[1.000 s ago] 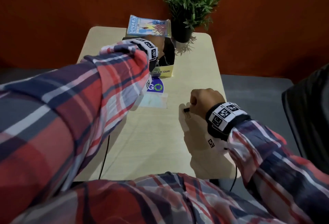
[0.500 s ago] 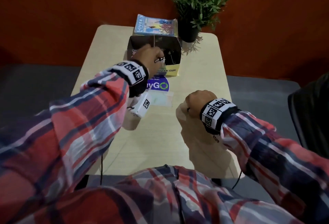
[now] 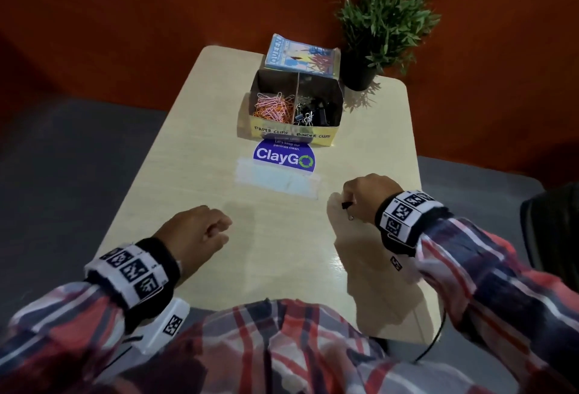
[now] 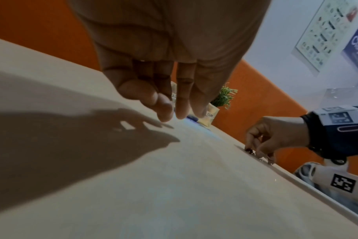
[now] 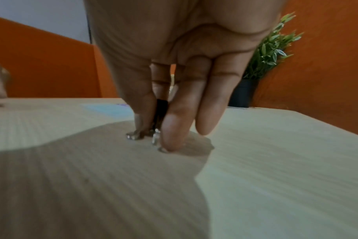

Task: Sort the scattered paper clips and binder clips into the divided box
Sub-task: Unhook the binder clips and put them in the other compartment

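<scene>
Left hand [image 3: 200, 230] had withdrawn from the divided box [image 3: 291, 105], fingers loosely curled, empty; right hand [image 3: 369, 196] fingers pinched the last binder clip [image 5: 160, 111] on the tabletop [image 3: 282, 252].

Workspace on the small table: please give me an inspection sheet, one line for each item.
Surface: pale table, with ClayGo sticker.
Job's things: divided box has paper clips left, binder clips right; one binder clip outside.
Clutter: book, potted plant.
Hands: left hand loosely curled, holds nothing; right hand pinches the binder clip on the table.
Cables: black cable at near right edge.
Surroundings: orange wall.
</scene>
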The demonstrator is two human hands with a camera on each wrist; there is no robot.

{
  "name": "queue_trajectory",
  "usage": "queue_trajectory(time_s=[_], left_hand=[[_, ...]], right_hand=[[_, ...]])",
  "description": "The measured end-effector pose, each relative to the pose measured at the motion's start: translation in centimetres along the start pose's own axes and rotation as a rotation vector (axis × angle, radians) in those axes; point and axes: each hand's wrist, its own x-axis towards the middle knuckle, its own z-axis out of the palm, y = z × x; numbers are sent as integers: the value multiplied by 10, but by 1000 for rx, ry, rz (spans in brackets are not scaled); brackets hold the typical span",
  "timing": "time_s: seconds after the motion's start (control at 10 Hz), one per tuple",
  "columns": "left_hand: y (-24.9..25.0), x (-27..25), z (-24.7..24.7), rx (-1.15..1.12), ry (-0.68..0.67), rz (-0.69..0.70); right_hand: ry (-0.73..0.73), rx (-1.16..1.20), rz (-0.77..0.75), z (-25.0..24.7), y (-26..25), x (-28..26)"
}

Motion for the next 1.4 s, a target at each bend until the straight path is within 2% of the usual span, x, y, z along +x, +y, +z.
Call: queue_trajectory(time_s=[0.1,0.3,0.5,0.8,1.0,1.1,1.2,1.3,1.4], left_hand=[[-9,-6,3,6,-8,-19],[2,-2,5,7,-34,18],[4,-1,6,21,-60,26],[5,1,10,-27,-100,22],[-4,-4,12,-12,-88,47],[-16,-14,8,55,-106,68],[-41,-36,-3,75,-152,45],[-80,-70,-6,85,-186,-35],[-160,-102,36,192,-153,-133]], right_hand=[[-16,-23,8,1,-4,-2],[-89,101,37,-3,-13,0],[-24,249,79,1,-9,5],[39,166,41,5,-22,0],[57,248,94,-9,-14,9],[99,363,93,-38,-14,15],[306,472,55,-91,-15,32],[490,453,42,-134,-24,55],[509,283,45,-151,-39,74]])
